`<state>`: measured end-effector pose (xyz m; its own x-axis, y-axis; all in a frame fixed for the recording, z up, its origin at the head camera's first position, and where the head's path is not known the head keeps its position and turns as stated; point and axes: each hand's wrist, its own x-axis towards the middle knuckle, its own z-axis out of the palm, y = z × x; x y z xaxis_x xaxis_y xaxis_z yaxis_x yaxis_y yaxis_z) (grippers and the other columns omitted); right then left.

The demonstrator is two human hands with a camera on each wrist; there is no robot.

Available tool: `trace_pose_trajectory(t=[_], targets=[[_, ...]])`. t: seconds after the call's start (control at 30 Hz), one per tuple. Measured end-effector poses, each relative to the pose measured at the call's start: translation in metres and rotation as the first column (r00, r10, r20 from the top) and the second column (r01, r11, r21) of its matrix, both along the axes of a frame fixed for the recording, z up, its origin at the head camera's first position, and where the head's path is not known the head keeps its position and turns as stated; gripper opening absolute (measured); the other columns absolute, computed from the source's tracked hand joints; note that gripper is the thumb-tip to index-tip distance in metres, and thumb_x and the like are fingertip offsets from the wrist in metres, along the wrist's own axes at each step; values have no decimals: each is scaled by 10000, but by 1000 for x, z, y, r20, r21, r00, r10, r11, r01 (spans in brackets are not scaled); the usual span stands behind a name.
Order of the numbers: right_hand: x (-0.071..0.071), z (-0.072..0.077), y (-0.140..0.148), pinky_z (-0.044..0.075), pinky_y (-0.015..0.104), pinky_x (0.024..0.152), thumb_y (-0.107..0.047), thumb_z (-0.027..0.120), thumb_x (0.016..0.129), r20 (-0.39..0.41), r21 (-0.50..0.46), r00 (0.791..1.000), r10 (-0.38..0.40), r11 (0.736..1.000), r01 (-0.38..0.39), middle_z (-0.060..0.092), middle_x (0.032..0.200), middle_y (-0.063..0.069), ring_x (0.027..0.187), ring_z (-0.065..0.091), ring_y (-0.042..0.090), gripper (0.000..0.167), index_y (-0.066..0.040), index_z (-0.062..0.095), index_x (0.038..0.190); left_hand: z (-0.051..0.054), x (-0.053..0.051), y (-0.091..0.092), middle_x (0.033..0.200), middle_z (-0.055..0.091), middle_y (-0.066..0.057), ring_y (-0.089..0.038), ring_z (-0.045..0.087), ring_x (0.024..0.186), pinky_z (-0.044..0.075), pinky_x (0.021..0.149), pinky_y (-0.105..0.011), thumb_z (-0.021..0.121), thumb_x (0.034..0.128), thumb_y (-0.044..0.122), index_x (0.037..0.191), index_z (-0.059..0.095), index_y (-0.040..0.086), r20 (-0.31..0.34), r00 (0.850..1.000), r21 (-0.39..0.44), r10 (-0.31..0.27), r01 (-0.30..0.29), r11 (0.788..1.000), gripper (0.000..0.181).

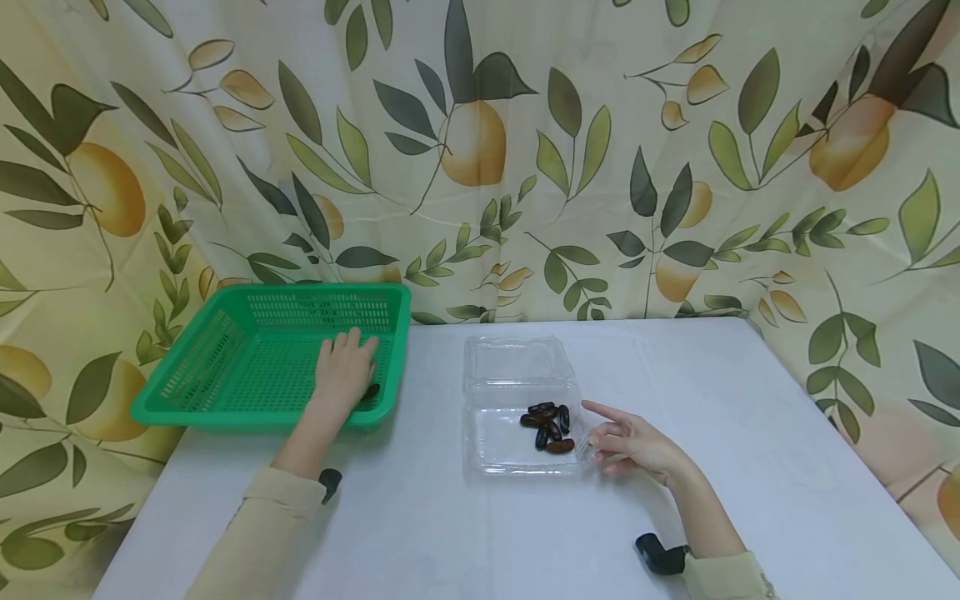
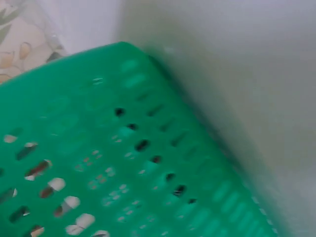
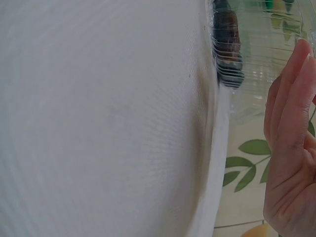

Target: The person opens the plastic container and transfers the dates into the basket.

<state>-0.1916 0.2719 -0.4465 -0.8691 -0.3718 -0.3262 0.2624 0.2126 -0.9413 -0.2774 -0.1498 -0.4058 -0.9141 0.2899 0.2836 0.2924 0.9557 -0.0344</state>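
Observation:
My left hand [image 1: 343, 368] reaches down into the green plastic basket [image 1: 270, 421], its fingers pointing toward the far wall. A dark date [image 1: 371, 391] lies beside that hand near the basket's right end; any others under the palm are hidden. My right hand [image 1: 633, 446] is at the right edge of the clear hinged plastic box [image 1: 491, 429], index finger extended. In the right wrist view the fingers [image 3: 291, 94] look straight, next to the box wall; whether they touch it I cannot tell. Several dark brown dates [image 1: 553, 427] lie in the box's near half.
The box's lid [image 1: 517, 360] lies folded back, away from me. A white cloth [image 1: 420, 517] covers the table. Behind it hangs a curtain [image 1: 480, 208] printed with fruit and leaves. The left wrist view is filled mostly by the basket's slotted wall [image 2: 123, 163].

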Motion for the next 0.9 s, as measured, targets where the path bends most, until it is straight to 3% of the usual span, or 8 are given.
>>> trace_pose_trajectory(t=[0.13, 0.3, 0.47, 0.63, 0.9], targets=[[0, 0, 0, 528, 264, 588, -101, 601, 872, 2, 3, 1000, -5, 1000, 5, 588, 896, 50, 694, 617, 141, 723, -24, 168, 1446, 8, 0, 9, 1009, 525, -166, -331, 487, 892, 388, 785, -455, 625, 866, 210, 1082, 575, 91, -113, 994, 26, -5, 8, 1000, 251], [1, 0, 0, 527, 258, 584, -100, 602, 871, 1, -2, 1000, -7, 1000, 7, 589, 892, 50, 690, 617, 139, 724, -20, 168, 1444, 16, 6, 26, 950, 523, -142, -301, 487, 850, 385, 781, -429, 619, 871, 221, 1067, 594, 102, -194, 981, 45, -29, 39, 998, 230], [1, -1, 0, 527, 257, 582, -105, 607, 870, 1, -5, 1000, -8, 1000, 8, 588, 892, 51, 690, 617, 140, 726, -23, 171, 1445, 14, 12, 44, 933, 526, -117, -275, 486, 811, 390, 757, -403, 649, 849, 219, 1050, 604, 111, -254, 964, 32, -80, 91, 995, 233], [0, -1, 0, 528, 259, 584, -117, 608, 872, -3, -4, 1000, -4, 1000, 4, 587, 895, 51, 684, 610, 131, 728, -26, 169, 1446, 5, 15, 65, 904, 543, -94, -263, 508, 808, 399, 737, -395, 664, 835, 219, 1033, 616, 130, -262, 953, 15, -150, 160, 987, 223], [0, 0, 0, 527, 259, 585, -103, 604, 872, 7, -12, 1000, -8, 1000, 8, 581, 889, 53, 683, 610, 135, 725, -31, 168, 1448, -8, 24, 98, 927, 544, -66, -239, 528, 855, 401, 761, -370, 624, 860, 283, 1054, 587, 177, -230, 946, -93, -229, 213, 973, 225]])
